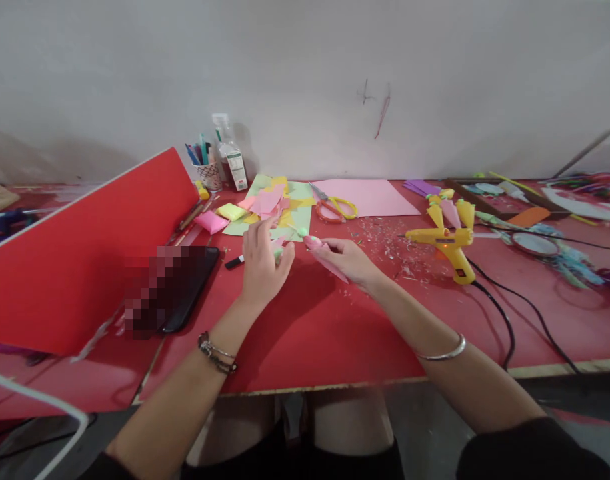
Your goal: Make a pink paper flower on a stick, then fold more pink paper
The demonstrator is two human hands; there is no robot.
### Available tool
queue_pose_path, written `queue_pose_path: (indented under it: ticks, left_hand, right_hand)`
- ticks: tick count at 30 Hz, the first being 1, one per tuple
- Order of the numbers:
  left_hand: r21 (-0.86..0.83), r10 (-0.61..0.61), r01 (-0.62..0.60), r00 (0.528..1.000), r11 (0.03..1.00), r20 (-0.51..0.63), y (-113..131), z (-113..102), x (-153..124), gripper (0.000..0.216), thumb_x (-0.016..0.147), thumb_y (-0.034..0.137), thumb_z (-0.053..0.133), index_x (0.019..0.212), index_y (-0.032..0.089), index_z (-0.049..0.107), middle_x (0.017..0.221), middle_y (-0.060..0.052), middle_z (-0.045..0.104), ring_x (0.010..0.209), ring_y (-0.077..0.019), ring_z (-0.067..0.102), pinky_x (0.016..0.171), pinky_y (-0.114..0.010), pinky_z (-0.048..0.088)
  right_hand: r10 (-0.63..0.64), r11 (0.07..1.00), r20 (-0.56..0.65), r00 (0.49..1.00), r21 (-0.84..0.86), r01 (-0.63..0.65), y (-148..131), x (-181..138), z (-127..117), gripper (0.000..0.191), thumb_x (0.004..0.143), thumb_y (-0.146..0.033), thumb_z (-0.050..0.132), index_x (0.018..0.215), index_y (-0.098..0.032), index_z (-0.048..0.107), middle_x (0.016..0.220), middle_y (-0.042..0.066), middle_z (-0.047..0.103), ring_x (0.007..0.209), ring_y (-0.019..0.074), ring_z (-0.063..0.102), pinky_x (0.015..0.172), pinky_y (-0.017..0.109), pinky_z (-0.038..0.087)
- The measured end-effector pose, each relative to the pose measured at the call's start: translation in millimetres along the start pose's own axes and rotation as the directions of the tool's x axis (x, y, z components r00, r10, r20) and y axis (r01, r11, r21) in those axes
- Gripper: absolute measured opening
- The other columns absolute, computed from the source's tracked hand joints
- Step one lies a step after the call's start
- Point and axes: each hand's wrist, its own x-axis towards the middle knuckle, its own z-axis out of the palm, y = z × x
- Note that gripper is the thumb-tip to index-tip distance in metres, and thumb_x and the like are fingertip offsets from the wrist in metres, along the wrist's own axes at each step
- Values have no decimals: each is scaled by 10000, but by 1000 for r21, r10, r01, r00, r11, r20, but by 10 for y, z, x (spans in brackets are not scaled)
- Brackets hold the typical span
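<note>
My right hand point(351, 261) is closed around a pink paper cone point(337, 271), its narrow tip slanting down toward me. Soft pink pieces sit at the cone's upper end, beside a small pale green ball point(302, 232). To the left of it, my left hand point(265, 260) hovers above the table, thumb apart from the fingers, with nothing visibly gripped. A light green bit point(278, 253) shows behind its thumb; whether the hand touches it, I cannot tell. Near this hand lies a black marker point(234, 263).
Scissors point(335, 207) and coloured paper scraps point(272, 200) lie ahead. A yellow glue gun point(447, 248) with its cord stands at right, by several finished cones point(449, 212). A phone point(192, 293) and red board point(95, 247) are at left; pen cup point(209, 175) and bottle point(233, 160) behind.
</note>
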Motion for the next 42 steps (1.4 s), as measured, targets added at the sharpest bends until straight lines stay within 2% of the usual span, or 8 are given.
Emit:
queue_pose_path:
  ticks: [3, 6, 9, 14, 24, 29, 34, 42]
  left_hand:
    - [-83, -5, 9, 999, 996, 52, 8, 24, -13, 311, 760, 261, 473, 1048, 155, 425, 951, -89, 492, 890, -198, 462, 806, -376, 401]
    - [-225, -129, 169, 975, 960, 181, 42, 74, -32, 288, 731, 304, 503, 973, 151, 466, 944, -86, 509, 786, -159, 504, 684, -314, 451]
    - [-312, -219, 346, 900, 885, 378, 106, 119, -49, 230, 713, 324, 520, 868, 156, 502, 871, -62, 556, 701, -133, 531, 620, -280, 460]
    - [-381, -167, 426, 816, 820, 553, 170, 162, -86, 229, 704, 320, 549, 861, 156, 517, 805, -40, 610, 695, -133, 572, 635, -269, 467]
    - [-391, -160, 378, 859, 839, 486, 133, 165, -89, 211, 727, 282, 526, 887, 143, 532, 746, -33, 633, 639, -134, 585, 580, -247, 464]
    - [-325, -183, 375, 851, 868, 492, 129, 128, -68, 159, 729, 265, 513, 832, 147, 541, 710, -23, 631, 612, -130, 580, 567, -242, 455]
    - [-291, -204, 365, 862, 884, 463, 119, 130, -77, 117, 714, 265, 508, 726, 150, 526, 696, -29, 617, 612, -138, 572, 564, -252, 450]
    - [-273, -195, 347, 867, 897, 459, 116, 144, -67, 97, 706, 253, 498, 721, 159, 513, 695, -26, 606, 615, -141, 562, 567, -262, 452]
  right_hand:
    - [-9, 949, -25, 1000, 314, 16, 5, 12, 19, 243, 651, -424, 592, 708, -189, 605, 706, -7, 576, 653, 89, 493, 581, 202, 363]
    - [-17, 852, -56, 998, 522, 43, 19, 26, 55, 264, 583, -431, 650, 699, -200, 598, 697, -17, 573, 643, 78, 490, 567, 187, 375]
    - [-8, 810, -96, 995, 584, 63, 12, 12, 101, 283, 563, -444, 661, 672, -197, 580, 578, -44, 501, 516, 60, 426, 452, 182, 337]
    - [-9, 806, -48, 999, 591, 36, -39, -62, 184, 281, 600, -437, 633, 752, -205, 582, 569, -51, 482, 487, 62, 425, 393, 183, 325]
    - [-119, 806, -111, 987, 570, 161, -57, -104, 301, 245, 623, -312, 639, 849, -222, 608, 836, -6, 628, 802, 118, 557, 753, 259, 464]
    - [-53, 776, -174, 983, 613, 151, -41, -63, 241, 202, 686, -322, 564, 843, -209, 624, 823, 4, 636, 772, 106, 567, 756, 265, 453]
    - [-1, 846, -316, 949, 505, 169, 5, -14, 159, 143, 651, -255, 584, 777, -202, 628, 739, -5, 633, 726, 101, 568, 767, 280, 446]
    - [24, 839, -306, 952, 524, 148, -5, -13, 137, 112, 655, -230, 582, 760, -193, 574, 686, -13, 649, 671, 98, 600, 736, 285, 469]
